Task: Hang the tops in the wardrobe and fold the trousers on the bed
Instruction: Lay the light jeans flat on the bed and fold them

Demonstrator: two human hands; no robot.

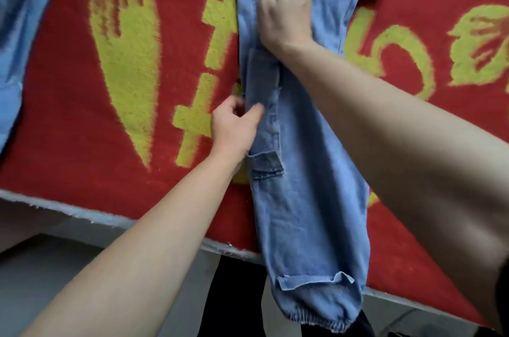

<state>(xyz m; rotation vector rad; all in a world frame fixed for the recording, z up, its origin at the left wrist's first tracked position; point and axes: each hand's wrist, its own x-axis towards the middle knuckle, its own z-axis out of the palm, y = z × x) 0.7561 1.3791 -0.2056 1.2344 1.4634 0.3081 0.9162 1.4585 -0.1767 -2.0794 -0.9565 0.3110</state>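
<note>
The elastic cuff (316, 320) of the pale denim trousers (311, 171) hangs off the near edge of the bed at 6 o'clock, over grey floor (41, 268). From there the leg runs up the middle of the view toward 12 o'clock, flat on a red and yellow blanket (68, 116). A pocket flap (265, 166) sits on the leg's left edge. Just above it, near the centre, the left hand (234, 130) pinches that edge: thumb (254, 112) on top of the denim, fingers curled and tucked at the hem, forearm reaching in from 7 o'clock. Farther off, toward 12 o'clock, the right hand (283, 6) lies back-up on the upper leg, its arm coming in from 4 o'clock. Its fingers are close together and bent over a fold, but blur hides whether they clamp the cloth or only press it. A light blue garment (16, 20) lies at 10 o'clock, apart from the trousers
</note>
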